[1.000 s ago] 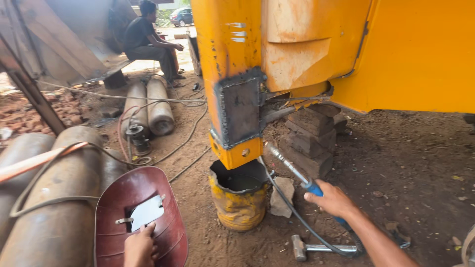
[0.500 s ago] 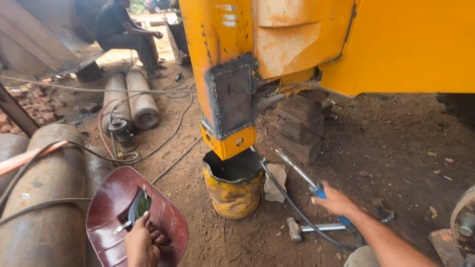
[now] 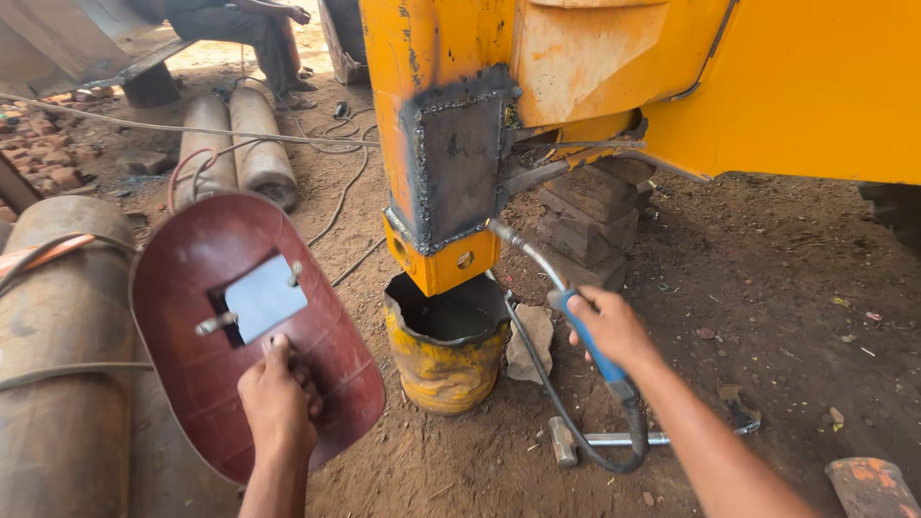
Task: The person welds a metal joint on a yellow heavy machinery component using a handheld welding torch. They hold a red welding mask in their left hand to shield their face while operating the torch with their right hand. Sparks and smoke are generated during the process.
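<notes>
The seated person [image 3: 245, 24] at the upper left is cut off by the top edge above the lap. The machine [image 3: 767, 86] runs off the top and right edges. The red cylinder [image 3: 873, 487] at the lower right is clipped by the bottom edge. The shield [image 3: 221, 317] hides the left hand [image 3: 276, 403]'s fingertips.

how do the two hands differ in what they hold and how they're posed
The left hand grips a dark red welding shield from behind, low at the left; the right hand holds a blue-handled welding torch, reaching toward the yellow machine. The shield is broad and oval; the torch is thin, its tip at the grey welded plate. Both hands are bare.
</notes>
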